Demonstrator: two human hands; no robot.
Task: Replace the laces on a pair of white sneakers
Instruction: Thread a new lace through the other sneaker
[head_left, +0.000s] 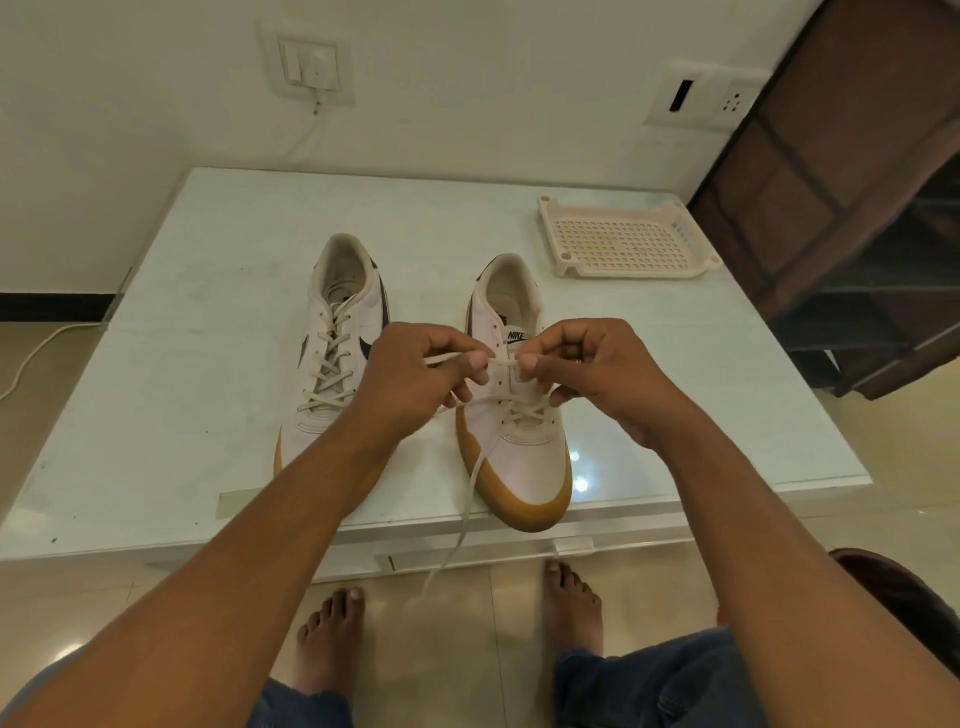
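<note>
Head view: left hand (415, 369) and right hand (587, 374) each pinch the lace (498, 360) over the half-laced sneaker (524, 457) near the table (208, 415) edge; a loosened pinch could let the overhanging lace drag itself back out of the eyelets

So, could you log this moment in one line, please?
left hand: pinches lace | right hand: pinches lace | sneaker: half-laced

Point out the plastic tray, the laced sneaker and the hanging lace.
plastic tray (618, 241): head view, its perforated floor.
laced sneaker (328, 364): head view, its crossed laces.
hanging lace (464, 519): head view, its dangling middle part.
</note>
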